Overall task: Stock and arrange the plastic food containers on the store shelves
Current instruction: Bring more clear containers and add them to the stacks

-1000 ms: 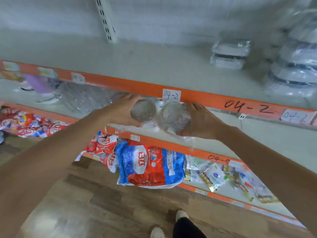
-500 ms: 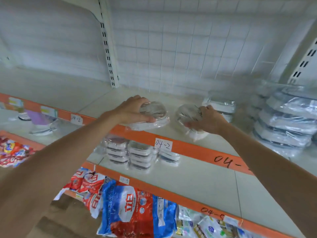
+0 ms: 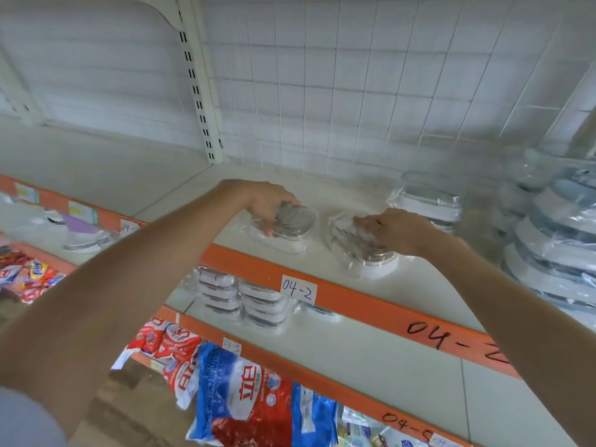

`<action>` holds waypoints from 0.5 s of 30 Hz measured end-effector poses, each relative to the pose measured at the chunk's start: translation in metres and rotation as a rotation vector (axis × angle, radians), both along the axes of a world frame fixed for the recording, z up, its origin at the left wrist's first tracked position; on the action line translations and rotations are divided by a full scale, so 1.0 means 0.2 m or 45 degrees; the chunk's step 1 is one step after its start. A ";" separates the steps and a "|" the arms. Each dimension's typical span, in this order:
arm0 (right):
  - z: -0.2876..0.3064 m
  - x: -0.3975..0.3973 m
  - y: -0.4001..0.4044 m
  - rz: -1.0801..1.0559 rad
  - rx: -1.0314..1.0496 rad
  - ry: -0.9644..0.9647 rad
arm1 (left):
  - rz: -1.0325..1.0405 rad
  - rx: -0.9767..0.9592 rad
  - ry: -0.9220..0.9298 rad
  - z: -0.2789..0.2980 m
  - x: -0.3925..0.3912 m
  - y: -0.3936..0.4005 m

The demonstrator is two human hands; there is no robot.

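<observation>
From the head camera, the left hand [image 3: 267,201] curls its grip over a wrapped container [image 3: 283,229] and the right hand [image 3: 387,229] closes on another [image 3: 361,253] at its 3 o'clock. Both sit apart on the white shelf [image 3: 419,285]; their contents are unclear. More wrapped stacks [image 3: 554,240] stand at 3 o'clock, detergent bags [image 3: 245,398] lower down.

containers [image 3: 285,232]: glossy clear plastic wrap | shelf [image 3: 371,346]: smooth matt white

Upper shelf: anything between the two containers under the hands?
Nothing. In the head view, bare white shelf separates the left container from the right container.
</observation>
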State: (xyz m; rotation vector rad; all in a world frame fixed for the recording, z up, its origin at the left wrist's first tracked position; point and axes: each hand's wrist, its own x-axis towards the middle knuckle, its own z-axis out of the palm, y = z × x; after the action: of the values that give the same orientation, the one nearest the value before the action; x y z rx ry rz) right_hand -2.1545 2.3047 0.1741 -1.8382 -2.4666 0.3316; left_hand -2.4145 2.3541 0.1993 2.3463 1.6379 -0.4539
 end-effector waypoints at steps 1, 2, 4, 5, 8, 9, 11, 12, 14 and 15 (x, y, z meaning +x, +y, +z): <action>0.02 0.00 0.00 -0.004 -0.044 0.002 | -0.006 -0.018 0.013 0.01 0.01 0.02; 0.03 0.00 0.00 -0.005 -0.096 -0.009 | -0.008 -0.023 0.017 0.01 0.01 0.03; 0.07 -0.02 0.00 0.052 -0.185 -0.101 | 0.007 0.006 0.027 0.01 0.01 0.05; 0.08 -0.03 0.00 0.071 -0.238 -0.127 | 0.028 0.031 0.022 0.00 0.02 0.06; 0.12 -0.05 0.01 0.060 -0.353 -0.112 | 0.113 0.132 -0.016 -0.03 0.04 0.09; 0.13 -0.06 0.00 0.065 -0.350 -0.146 | 0.138 0.162 -0.011 -0.04 0.05 0.10; 0.13 -0.09 0.00 0.060 -0.366 -0.182 | 0.196 0.179 -0.011 -0.06 0.06 0.11; 0.13 -0.11 0.00 0.044 -0.371 -0.186 | 0.220 0.182 -0.019 -0.07 0.05 0.11; 0.15 -0.17 -0.02 0.009 -0.296 -0.282 | 0.233 0.223 -0.025 -0.08 0.04 0.10; 0.15 -0.20 -0.02 0.012 -0.187 -0.401 | 0.231 0.246 -0.028 -0.09 0.04 0.10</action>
State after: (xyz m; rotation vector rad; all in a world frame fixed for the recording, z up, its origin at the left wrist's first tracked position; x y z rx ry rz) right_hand -2.1938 2.3010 0.2044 -2.0816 -2.7200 0.2458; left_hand -2.4071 2.3743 0.1813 2.2937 1.9404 -0.2425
